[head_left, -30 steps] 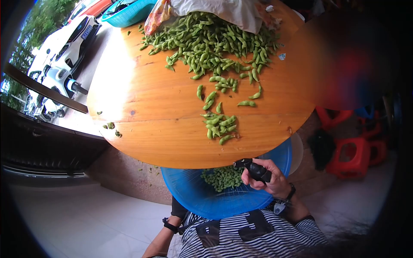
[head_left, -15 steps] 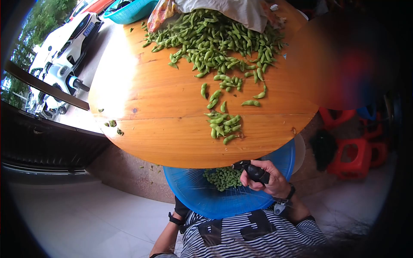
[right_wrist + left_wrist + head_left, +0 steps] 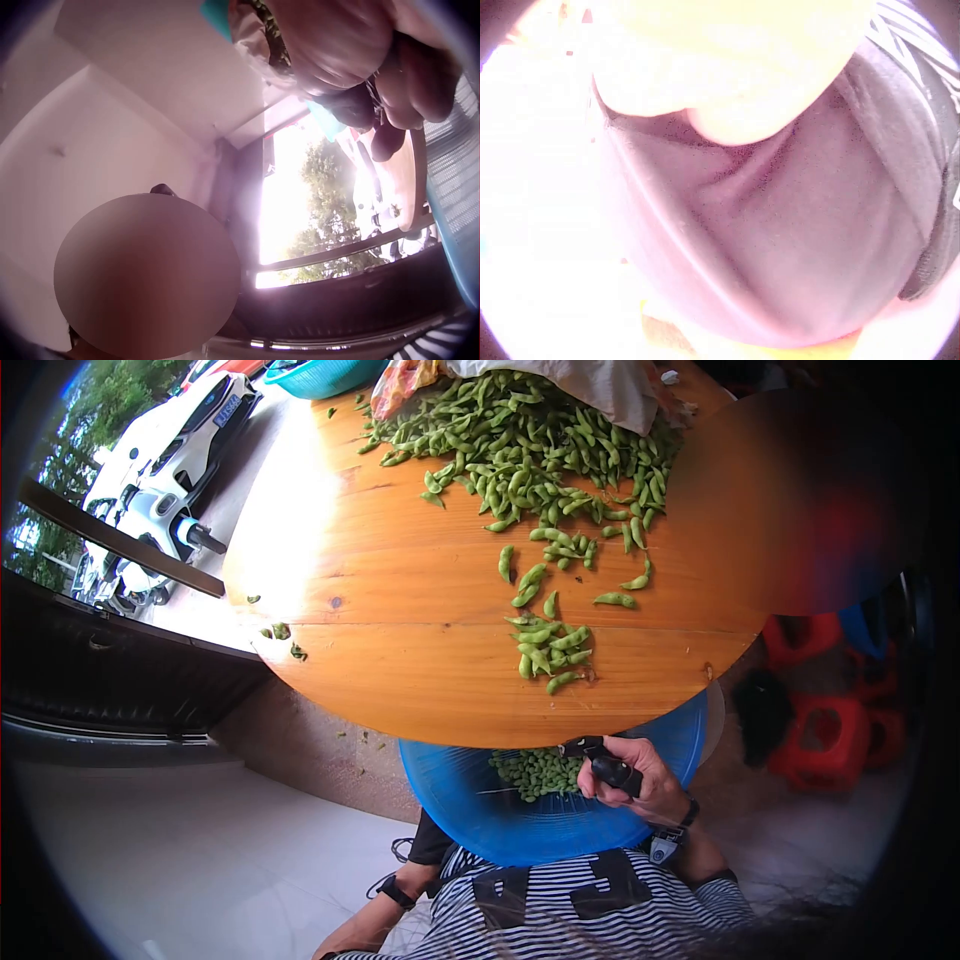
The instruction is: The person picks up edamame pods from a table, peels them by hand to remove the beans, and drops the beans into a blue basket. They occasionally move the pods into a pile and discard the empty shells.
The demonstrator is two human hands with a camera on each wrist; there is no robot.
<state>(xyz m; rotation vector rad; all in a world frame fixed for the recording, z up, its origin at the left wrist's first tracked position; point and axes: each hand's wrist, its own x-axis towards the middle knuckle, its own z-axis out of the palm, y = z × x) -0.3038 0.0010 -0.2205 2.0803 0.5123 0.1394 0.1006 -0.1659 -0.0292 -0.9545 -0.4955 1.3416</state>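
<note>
In the head view my right hand (image 3: 655,785) grips a small black handheld device (image 3: 614,774), fingers curled round its body. It stands over the right side of a blue basin (image 3: 540,840) in my lap. Shelled green soybeans (image 3: 535,773) lie inside the basin. From below, the right wrist view shows the same hand (image 3: 337,45) with its fingers bent. My left hand (image 3: 727,67) is a washed-out shape over dark trouser cloth (image 3: 780,225); glare hides its fingers. In the head view my left forearm (image 3: 365,927) reaches down beside the basin.
A wooden table (image 3: 420,670) bears a large heap of soybean pods (image 3: 540,450), partly under a pale cloth (image 3: 570,390), with a small cluster of pods (image 3: 550,647) nearer its front edge. A turquoise basket (image 3: 320,375) sits at the back left. Red stools (image 3: 825,740) stand to the right.
The whole head view has shifted, so table and basin appear farther right. My right hand keeps its grip on the black device over the basin. The pods lie as before.
</note>
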